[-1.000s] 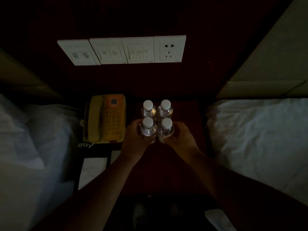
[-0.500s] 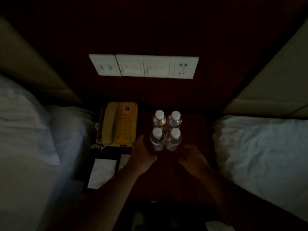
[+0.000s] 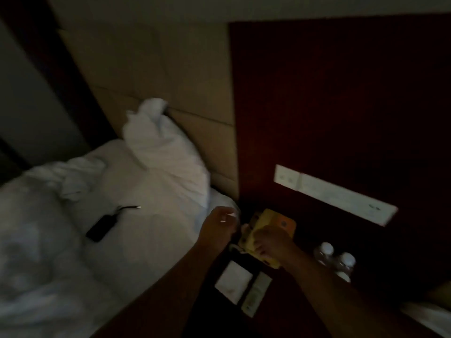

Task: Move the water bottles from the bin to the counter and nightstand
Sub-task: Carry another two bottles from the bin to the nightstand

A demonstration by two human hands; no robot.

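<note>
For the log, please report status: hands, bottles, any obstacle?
Left hand and right hand empty, over yellow phone. Water bottles standing on nightstand. No obstacle seen.

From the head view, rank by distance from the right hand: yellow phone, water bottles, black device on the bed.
From the right hand:
1. Yellow phone, directly under it on the nightstand.
2. Water bottles, to its right.
3. Black device, far left on the bed.

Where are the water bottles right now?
In the head view, the water bottles stand at lower right on the dark nightstand, right of the yellow telephone and below the switch panel.
</note>
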